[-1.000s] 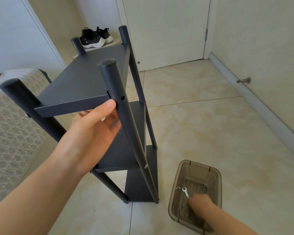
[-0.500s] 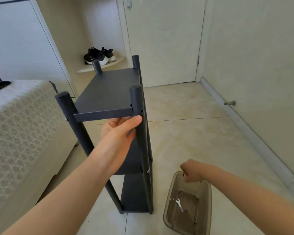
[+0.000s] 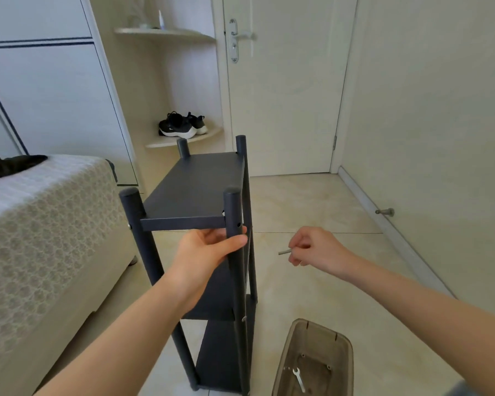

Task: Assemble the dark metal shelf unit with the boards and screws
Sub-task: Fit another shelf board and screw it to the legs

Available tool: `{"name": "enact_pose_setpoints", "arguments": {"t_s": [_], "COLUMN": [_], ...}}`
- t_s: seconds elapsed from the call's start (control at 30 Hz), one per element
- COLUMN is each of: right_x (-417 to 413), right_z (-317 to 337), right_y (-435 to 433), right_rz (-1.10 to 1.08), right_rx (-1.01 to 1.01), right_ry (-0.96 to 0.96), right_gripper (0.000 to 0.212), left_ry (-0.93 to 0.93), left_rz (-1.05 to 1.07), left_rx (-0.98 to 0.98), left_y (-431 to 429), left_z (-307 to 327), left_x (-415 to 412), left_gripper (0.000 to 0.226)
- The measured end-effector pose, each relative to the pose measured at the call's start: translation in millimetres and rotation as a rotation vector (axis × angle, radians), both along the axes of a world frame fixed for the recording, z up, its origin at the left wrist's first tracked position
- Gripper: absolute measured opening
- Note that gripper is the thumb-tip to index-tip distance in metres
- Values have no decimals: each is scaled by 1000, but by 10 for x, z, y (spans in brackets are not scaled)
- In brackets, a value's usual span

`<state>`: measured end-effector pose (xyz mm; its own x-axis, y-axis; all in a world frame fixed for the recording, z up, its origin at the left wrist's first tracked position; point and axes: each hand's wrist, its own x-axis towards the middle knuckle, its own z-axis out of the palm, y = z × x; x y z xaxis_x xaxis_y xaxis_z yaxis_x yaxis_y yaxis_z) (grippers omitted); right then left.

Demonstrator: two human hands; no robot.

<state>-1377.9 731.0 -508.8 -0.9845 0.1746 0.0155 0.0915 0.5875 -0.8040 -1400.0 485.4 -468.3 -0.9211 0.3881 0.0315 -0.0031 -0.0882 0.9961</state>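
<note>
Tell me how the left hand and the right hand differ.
The left hand grips the shelf by its near right post under the top board; the right hand pinches a small metal screw. The left hand touches the shelf; the right hand hangs clear, to its right. Both are bare.

Matt metal shelf unit (image 3: 195,190) on glossy floor tiles (image 3: 312,201)
Its surfaces look smooth and dark grey; the screw (image 3: 284,252) is dull grey metal, the bin (image 3: 347,342) smoky translucent plastic, the wrench (image 3: 298,378) bright metal, the bed cover (image 3: 40,238) lace-patterned cloth.
</note>
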Motion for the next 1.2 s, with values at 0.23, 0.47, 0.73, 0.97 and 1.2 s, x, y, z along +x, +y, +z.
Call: {"name": "enact_pose_setpoints", "arguments": {"t_s": [0.23, 0.47, 0.73, 0.97, 1.2], "right_x": [-367, -649, -975, -1185, -1235], "right_z": [162, 222, 223, 226, 174], "right_y": [-235, -456, -803, -893, -864], "right_rz": [-192, -273, -313, -276, -267], "right_rx": [-309, -710, -616, -535, -541], "right_ry": [117, 85, 121, 106, 139], "right_gripper": [22, 23, 29, 33, 35], "left_ry": [15, 29, 54, 52, 68], "left_rz": [-41, -61, -91, -80, 18], "left_rx": [-110, -229, -211, -199, -253], "left_y": [-467, -1006, -1319, -1331, -1356], "left_z": [50, 109, 116, 97, 39], "left_x": [-66, -119, -181, -174, -152], "left_gripper": [51, 61, 38, 37, 42]}}
